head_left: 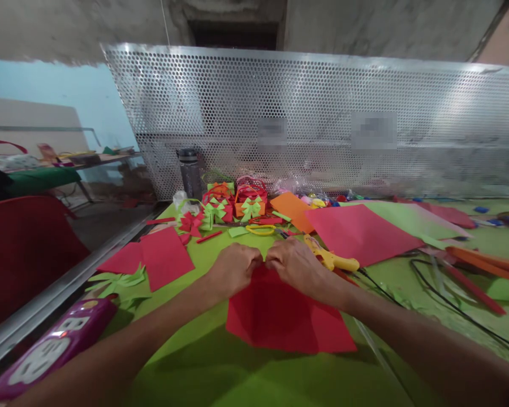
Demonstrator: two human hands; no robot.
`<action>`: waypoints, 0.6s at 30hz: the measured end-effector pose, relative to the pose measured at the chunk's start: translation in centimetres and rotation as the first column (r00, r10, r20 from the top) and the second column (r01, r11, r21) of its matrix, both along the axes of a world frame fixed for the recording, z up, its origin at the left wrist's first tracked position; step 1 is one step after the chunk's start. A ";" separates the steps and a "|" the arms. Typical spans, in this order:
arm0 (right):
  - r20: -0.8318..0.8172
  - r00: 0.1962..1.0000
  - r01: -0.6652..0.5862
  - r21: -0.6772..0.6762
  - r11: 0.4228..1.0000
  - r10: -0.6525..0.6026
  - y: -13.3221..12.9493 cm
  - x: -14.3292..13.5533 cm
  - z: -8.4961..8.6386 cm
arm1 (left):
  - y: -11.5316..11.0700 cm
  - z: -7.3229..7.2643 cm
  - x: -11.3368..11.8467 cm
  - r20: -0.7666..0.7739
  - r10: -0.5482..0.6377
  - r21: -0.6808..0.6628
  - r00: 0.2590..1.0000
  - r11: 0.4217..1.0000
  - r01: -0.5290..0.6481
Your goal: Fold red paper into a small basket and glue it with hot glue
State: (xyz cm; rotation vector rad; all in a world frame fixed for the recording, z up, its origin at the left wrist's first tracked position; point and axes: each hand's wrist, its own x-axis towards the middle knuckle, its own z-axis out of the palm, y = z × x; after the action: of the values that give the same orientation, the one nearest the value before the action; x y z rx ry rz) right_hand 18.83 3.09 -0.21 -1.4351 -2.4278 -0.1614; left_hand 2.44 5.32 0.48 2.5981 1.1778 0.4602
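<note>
A sheet of red paper [288,316] hangs toward me from both hands, its far edge pinched between my fingers. My left hand [235,268] is closed on that edge, and beside it my right hand [294,263] is closed on it too, the knuckles almost meeting. A crease runs down the sheet's left part. Just past my right hand lies a yellow hot glue gun [333,258] with a black cord. Beyond my hands rest yellow-handled scissors [261,229]. The fingertips and the paper's pinched edge are partly hidden.
Small paper baskets with green bows [251,209] stand at the back near a dark bottle [190,175]. Red sheets [167,257] and green paper cutouts [119,281] lie left, above a purple case [55,345]. More red paper [362,232] lies right. A perforated metal panel [314,90] closes off the back.
</note>
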 end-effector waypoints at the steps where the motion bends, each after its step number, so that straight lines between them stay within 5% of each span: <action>1: 0.003 1.000 0.003 0.008 1.000 -0.003 -0.2 -0.1 0.2 | 0.0 0.1 0.0 0.015 -0.003 -0.025 1.000 1.000 0.003; 11: -0.071 0.991 0.115 0.016 0.993 -0.114 -0.4 0.1 2.2 | 1.7 0.9 -1.2 0.212 0.087 -0.439 0.973 0.898 0.016; 18: -0.088 0.988 0.126 -0.012 0.992 -0.127 -0.3 0.1 2.7 | 1.3 1.5 -1.3 0.253 0.051 -0.498 0.966 0.863 0.085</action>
State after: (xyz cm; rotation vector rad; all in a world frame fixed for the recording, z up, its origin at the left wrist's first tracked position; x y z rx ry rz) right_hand 18.96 2.75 2.46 -1.5656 -2.2695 -0.1161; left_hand 1.12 6.62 1.94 2.0250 1.0182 0.4033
